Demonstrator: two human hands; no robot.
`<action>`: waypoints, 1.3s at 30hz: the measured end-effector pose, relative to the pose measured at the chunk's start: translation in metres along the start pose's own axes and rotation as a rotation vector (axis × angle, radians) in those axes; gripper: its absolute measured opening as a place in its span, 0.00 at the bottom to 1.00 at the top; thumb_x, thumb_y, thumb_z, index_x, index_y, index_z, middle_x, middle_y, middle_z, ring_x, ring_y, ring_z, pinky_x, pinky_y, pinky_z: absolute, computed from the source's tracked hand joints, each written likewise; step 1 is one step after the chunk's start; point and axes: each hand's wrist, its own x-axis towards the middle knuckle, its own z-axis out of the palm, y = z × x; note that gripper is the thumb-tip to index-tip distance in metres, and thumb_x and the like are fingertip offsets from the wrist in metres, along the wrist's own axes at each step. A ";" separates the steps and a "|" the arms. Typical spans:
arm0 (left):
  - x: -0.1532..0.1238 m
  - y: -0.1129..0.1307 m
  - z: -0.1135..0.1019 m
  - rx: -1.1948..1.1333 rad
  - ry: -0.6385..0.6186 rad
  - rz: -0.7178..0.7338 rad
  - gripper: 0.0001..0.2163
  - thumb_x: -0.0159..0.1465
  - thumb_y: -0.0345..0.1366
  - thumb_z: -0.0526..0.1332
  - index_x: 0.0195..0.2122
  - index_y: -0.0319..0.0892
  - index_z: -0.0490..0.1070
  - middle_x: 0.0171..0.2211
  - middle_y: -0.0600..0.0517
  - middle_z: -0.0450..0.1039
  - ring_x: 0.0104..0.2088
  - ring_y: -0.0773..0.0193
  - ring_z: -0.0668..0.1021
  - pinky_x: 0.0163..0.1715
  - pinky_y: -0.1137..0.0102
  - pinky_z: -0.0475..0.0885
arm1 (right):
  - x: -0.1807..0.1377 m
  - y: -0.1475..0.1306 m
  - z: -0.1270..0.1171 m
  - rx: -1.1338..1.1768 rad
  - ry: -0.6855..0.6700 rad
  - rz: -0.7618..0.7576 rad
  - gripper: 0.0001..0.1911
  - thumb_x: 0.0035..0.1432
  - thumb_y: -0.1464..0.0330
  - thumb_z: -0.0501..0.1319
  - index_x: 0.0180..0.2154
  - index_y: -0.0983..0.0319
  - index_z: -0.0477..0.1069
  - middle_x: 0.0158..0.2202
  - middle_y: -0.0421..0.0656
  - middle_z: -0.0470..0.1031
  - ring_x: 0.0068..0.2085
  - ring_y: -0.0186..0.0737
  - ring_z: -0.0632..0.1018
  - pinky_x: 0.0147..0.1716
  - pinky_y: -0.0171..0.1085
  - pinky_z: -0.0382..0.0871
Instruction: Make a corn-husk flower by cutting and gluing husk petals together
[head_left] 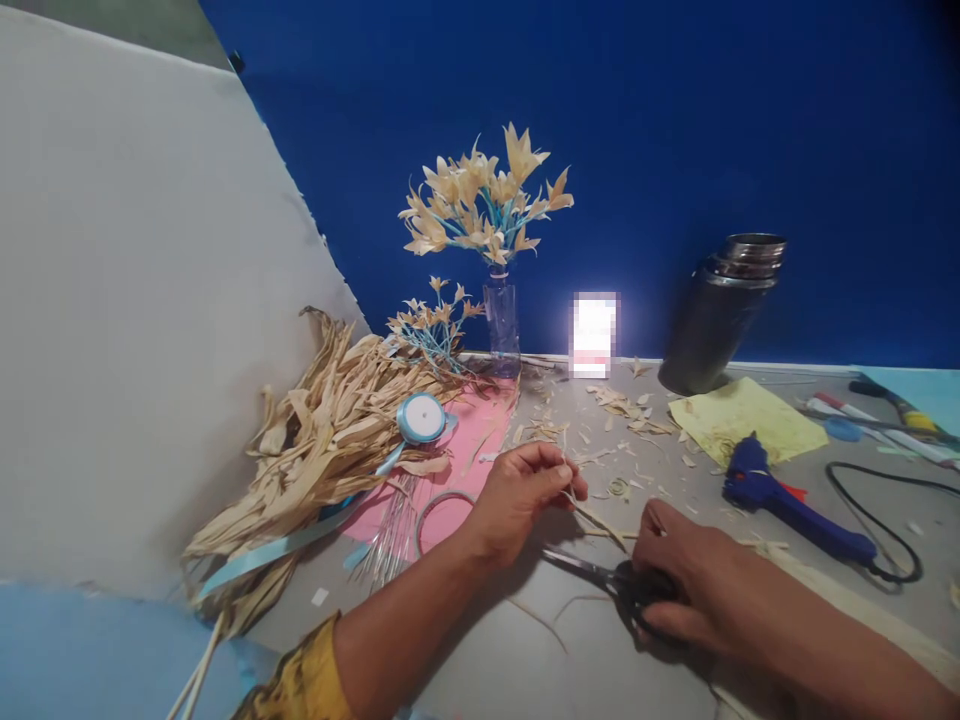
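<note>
Between thumb and fingers, my left hand [534, 495] pinches a thin strip of dried husk [598, 522] whose lower end slants toward my right hand. My right hand [686, 570] is closed around the black handles of a pair of scissors [634, 590]. The scissor blades point left, below the strip and apart from my left fingers. Its fingertips also come close to the strip's lower end; whether they touch it I cannot tell. Thin fibre offcuts [540, 622] lie on the table beneath both hands.
Dried husks [330, 430] pile up at left, with a ribbon spool [421, 417] and wires [386, 535] on pink paper [484, 420]. Behind stand husk flowers [480, 195] in a clear bottle [501, 320]. At right are a dark flask [716, 320], yellow paper [757, 415] and a blue glue gun [795, 510] with its cord.
</note>
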 end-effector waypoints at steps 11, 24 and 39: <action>-0.007 -0.007 0.010 0.407 0.062 0.112 0.03 0.54 0.34 0.68 0.27 0.41 0.77 0.23 0.52 0.72 0.26 0.66 0.71 0.29 0.70 0.64 | 0.001 -0.014 -0.006 0.228 0.029 0.009 0.04 0.56 0.72 0.59 0.32 0.59 0.72 0.30 0.40 0.78 0.31 0.38 0.74 0.30 0.34 0.59; -0.020 -0.025 0.022 0.730 -0.018 0.150 0.05 0.58 0.32 0.64 0.26 0.41 0.76 0.24 0.52 0.73 0.26 0.65 0.72 0.29 0.71 0.63 | 0.008 -0.018 -0.005 0.465 0.454 0.065 0.13 0.61 0.61 0.60 0.28 0.59 0.76 0.23 0.38 0.76 0.26 0.38 0.74 0.30 0.35 0.65; -0.018 -0.022 0.017 0.537 -0.029 0.292 0.08 0.60 0.34 0.67 0.41 0.44 0.80 0.39 0.47 0.78 0.40 0.60 0.77 0.40 0.68 0.69 | 0.013 -0.012 -0.002 1.344 0.388 0.279 0.25 0.53 0.47 0.69 0.27 0.62 0.72 0.13 0.31 0.58 0.17 0.27 0.56 0.18 0.31 0.47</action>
